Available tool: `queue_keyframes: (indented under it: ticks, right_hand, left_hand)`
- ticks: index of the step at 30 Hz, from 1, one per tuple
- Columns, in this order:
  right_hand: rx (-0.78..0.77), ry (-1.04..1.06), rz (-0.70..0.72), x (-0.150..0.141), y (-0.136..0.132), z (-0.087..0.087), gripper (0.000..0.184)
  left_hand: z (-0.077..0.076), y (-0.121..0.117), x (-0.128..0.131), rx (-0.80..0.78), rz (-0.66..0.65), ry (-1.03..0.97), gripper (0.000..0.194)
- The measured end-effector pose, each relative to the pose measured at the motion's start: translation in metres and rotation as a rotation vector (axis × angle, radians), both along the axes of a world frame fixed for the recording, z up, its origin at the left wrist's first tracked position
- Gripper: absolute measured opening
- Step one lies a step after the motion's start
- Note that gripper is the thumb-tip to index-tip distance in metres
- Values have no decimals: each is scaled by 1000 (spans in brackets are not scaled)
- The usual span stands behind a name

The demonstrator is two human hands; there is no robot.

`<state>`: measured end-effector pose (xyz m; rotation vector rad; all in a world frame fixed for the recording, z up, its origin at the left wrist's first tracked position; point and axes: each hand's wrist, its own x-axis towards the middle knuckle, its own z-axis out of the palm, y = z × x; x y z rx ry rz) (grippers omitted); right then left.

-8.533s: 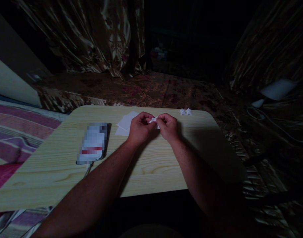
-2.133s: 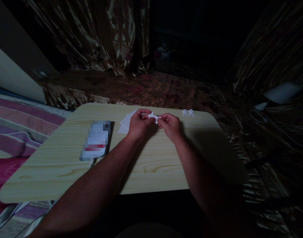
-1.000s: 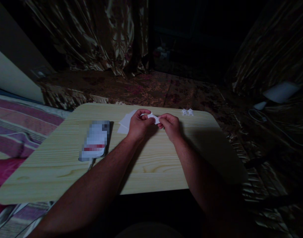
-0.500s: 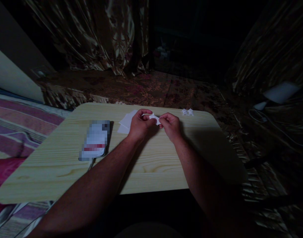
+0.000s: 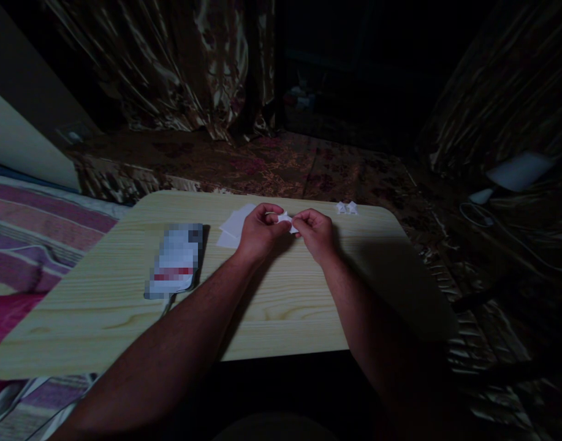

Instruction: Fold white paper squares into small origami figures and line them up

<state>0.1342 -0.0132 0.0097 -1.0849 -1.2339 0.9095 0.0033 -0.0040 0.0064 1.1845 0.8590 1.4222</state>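
Between my two hands is a small piece of folded white paper [image 5: 285,218], held above the wooden table [image 5: 281,306]. My left hand [image 5: 258,231] pinches its left side between thumb and fingers. My right hand [image 5: 315,229] is closed on its right edge with thumb and index finger. The fingertips hide part of the folds. Just left of my left hand lie loose white paper sheets [image 5: 235,225], overlapping each other. Two small folded paper pieces [image 5: 347,208] stand side by side near the table's far edge, beyond my right hand.
On the left of the table lies a phone [image 5: 177,257] with a white cable [image 5: 167,304] running from its lower end. A striped bedspread [image 5: 27,226] borders the table's left. At the right, off the table, is a pale lamp [image 5: 520,170]. Patterned curtains [image 5: 225,61] hang behind.
Both hands stay almost in place on the folded paper. The paper has turned slightly between the fingers, and my right fingertips have shifted a little to the left.
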Motion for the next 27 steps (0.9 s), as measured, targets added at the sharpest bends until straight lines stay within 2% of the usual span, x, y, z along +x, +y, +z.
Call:
queue_keyframes:
  ticks: [15, 20, 27]
  right_hand:
    - [78, -52, -19, 1, 4, -5, 10]
    - [43, -43, -23, 0, 3, -3, 10]
    - [35, -39, -4, 1, 2, -2, 8]
  left_hand:
    - [1, -1, 2, -3, 8, -2, 29]
    - [-1, 0, 1, 46, -12, 14, 27]
    - [0, -1, 1, 34, -46, 18, 29]
